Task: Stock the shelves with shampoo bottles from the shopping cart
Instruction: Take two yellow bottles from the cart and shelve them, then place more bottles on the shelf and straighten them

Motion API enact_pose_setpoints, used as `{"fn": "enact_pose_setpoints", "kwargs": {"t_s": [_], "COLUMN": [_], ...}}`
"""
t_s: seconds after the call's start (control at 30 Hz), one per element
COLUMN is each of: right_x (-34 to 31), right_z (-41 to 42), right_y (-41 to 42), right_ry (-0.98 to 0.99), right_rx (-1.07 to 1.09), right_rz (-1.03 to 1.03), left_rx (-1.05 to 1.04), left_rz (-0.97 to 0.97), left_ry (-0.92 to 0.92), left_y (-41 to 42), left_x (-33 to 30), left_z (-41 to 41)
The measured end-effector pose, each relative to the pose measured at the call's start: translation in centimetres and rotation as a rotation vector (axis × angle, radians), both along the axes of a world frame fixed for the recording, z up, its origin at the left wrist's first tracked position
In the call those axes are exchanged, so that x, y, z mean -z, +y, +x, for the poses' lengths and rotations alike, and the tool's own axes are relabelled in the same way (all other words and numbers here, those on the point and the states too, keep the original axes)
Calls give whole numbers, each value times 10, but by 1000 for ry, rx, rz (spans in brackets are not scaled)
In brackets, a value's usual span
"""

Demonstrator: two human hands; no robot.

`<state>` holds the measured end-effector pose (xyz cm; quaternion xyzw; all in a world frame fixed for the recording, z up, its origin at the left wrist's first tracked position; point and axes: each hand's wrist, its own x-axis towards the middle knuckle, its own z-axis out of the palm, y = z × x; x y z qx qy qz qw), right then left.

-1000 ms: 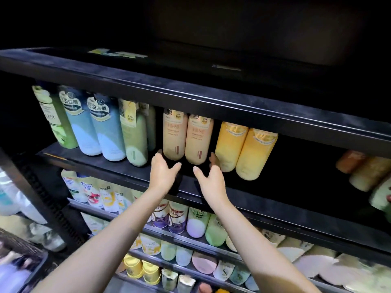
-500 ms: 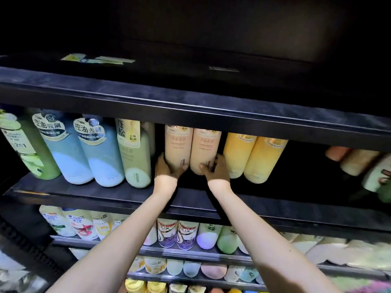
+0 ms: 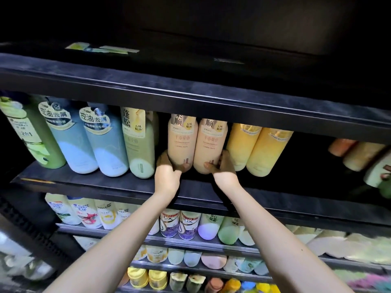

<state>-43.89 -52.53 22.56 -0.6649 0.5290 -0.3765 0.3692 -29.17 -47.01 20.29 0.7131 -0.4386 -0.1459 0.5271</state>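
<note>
Two peach shampoo bottles stand side by side on the upper black shelf. My left hand grips the base of the left peach bottle, fingers round its left side and thumb at the front. The base of the right peach bottle is held by my right hand, fingers behind its right side and thumb in front. Both bottles stay upright on the shelf, touching each other.
Left of them stand a pale green bottle, two blue bottles and a green one. Two yellow bottles stand right of them, then a dark gap and more bottles. Lower shelves hold several bottles.
Both hands reached up from the shelf edge and closed round the bases of the two peach bottles. The camera moved closer and tilted up.
</note>
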Motion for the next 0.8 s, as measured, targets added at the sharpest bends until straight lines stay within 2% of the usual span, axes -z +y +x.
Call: {"fn": "enact_pose_setpoints", "kwargs": {"t_s": [0.1, 0.33, 0.47, 0.57, 0.63, 0.7, 0.8], "right_x": [9, -2, -8, 3, 13, 27, 54], "right_z": [-10, -24, -29, -32, -32, -27, -13], "right_y": [8, 22, 43, 83, 116, 143, 176], "right_ry": [15, 198, 176, 141, 137, 212, 403], "right_rx": [-43, -114, -105, -68, -131, -256, -535], "right_rz": [11, 68, 39, -93, -294, -441, -506], "left_rx": [-48, -91, -120, -137, -145, -166, -224], "left_rz": [24, 121, 139, 138, 152, 236, 456], "left_ry": [12, 12, 12, -81, -175, -254, -398], "left_y": [15, 36, 53, 87, 121, 161, 227], "left_x": [2, -2, -4, -2, 7, 21, 52], "left_z": [-8, -22, -36, -46, -47, -40, -23]}}
